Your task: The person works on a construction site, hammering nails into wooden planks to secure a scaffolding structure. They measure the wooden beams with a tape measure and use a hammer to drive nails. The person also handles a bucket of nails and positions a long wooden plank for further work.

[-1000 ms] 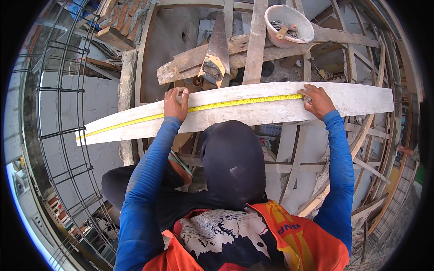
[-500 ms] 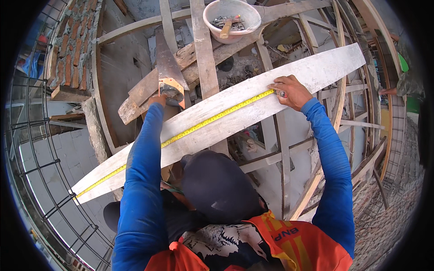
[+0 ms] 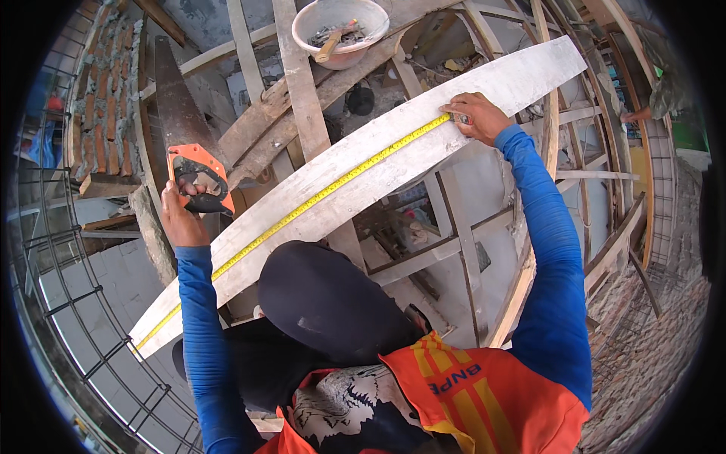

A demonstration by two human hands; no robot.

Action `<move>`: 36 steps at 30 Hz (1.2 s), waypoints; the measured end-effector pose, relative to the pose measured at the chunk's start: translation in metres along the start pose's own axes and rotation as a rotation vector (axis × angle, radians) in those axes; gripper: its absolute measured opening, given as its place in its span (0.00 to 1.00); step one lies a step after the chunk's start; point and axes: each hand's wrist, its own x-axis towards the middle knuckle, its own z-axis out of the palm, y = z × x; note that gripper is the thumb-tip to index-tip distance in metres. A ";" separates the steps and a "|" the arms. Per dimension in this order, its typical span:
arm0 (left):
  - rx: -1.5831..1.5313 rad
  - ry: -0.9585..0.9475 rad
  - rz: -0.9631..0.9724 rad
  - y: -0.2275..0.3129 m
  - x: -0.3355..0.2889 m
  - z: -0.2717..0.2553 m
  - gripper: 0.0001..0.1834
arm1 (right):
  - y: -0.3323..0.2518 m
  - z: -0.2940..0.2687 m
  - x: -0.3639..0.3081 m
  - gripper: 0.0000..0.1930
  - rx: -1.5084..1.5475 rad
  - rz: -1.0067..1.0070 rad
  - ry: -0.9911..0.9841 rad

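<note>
A long pale board (image 3: pixel 393 170) lies slantwise before me, from the lower left up to the far right. Along it runs the yellow blade of a tape measure (image 3: pixel 325 191), stretched out to the board's left end. My right hand (image 3: pixel 478 118) is closed around the tape measure's case, resting on the board; the fingers cover most of the case. My left hand (image 3: pixel 184 216) grips the orange and black handle of a hand saw (image 3: pixel 180 98). The saw points away from me, its dark blade raised beyond the board's left part.
A white basin (image 3: pixel 302 26) of nails with a hammer (image 3: pixel 336 43) stands on timbers at the back. Wooden framing with open gaps (image 3: pixel 454 242) lies beneath the board. Steel rebar mesh (image 3: pixel 83 295) and a brick wall (image 3: pixel 106 98) are at left. Another person's hand (image 3: pixel 637 115) shows at far right.
My left hand has lifted the saw off the timbers and carried it left. My right hand stays on the tape measure. The whole view has shifted slightly.
</note>
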 end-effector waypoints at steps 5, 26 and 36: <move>-0.296 -0.465 -0.078 0.086 -0.055 0.066 0.15 | 0.015 0.007 -0.007 0.24 -0.089 0.016 0.161; -0.160 -0.875 -0.271 -0.081 -0.163 0.367 0.20 | 0.006 0.031 -0.042 0.17 0.124 0.087 0.500; -0.252 -0.831 -0.490 -0.087 -0.141 0.392 0.17 | 0.008 0.019 -0.062 0.36 0.776 0.124 0.313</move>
